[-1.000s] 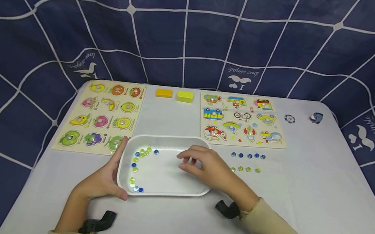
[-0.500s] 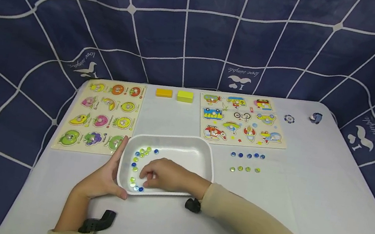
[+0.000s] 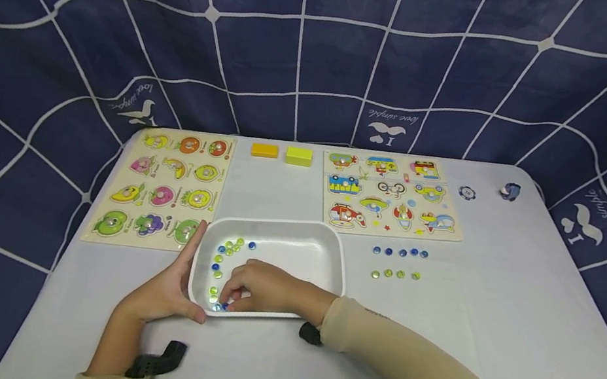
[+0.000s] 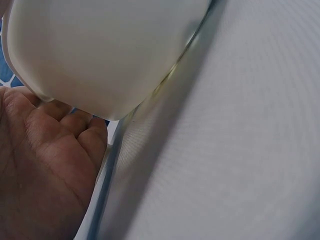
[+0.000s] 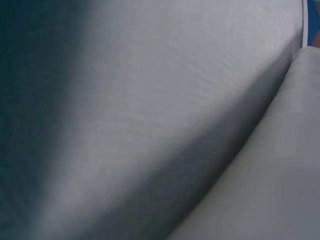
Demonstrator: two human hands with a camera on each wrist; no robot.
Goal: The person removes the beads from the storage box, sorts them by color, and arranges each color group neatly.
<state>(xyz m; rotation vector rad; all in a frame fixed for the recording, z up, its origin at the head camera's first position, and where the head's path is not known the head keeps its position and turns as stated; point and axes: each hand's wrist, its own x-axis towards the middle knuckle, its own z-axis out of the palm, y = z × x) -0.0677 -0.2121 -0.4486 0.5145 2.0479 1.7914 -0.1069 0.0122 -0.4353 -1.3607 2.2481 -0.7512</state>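
In the head view, a white tray (image 3: 302, 236) lies on the table with several green and blue glass beads along its left side. My left hand (image 3: 166, 290) grips the tray's left end, thumb at the near corner and fingers along the side. In the left wrist view, the fingers of that hand (image 4: 50, 145) bend against the tray's outer wall (image 4: 100, 55). My right hand (image 3: 261, 287) reaches inside, its curled thumb and fingertips at a blue bead (image 3: 225, 307) in the near left corner. A pale blue bead (image 3: 216, 307) lies beside it. The right wrist view shows mostly tray wall (image 5: 270, 185) and cloth.
Right of the tray lie a row of blue beads (image 3: 403, 253) and a row of green beads (image 3: 400, 274). Behind are a fruit puzzle board (image 3: 161, 187), a vehicle puzzle board (image 3: 392, 197), an orange block (image 3: 264, 151), a yellow block (image 3: 299, 156), a chip (image 3: 466, 193) and a small figure (image 3: 510, 192).
My right hand has moved left from above the tray's right part down to the blue bead in the near left corner. The left hand has stayed on the tray.
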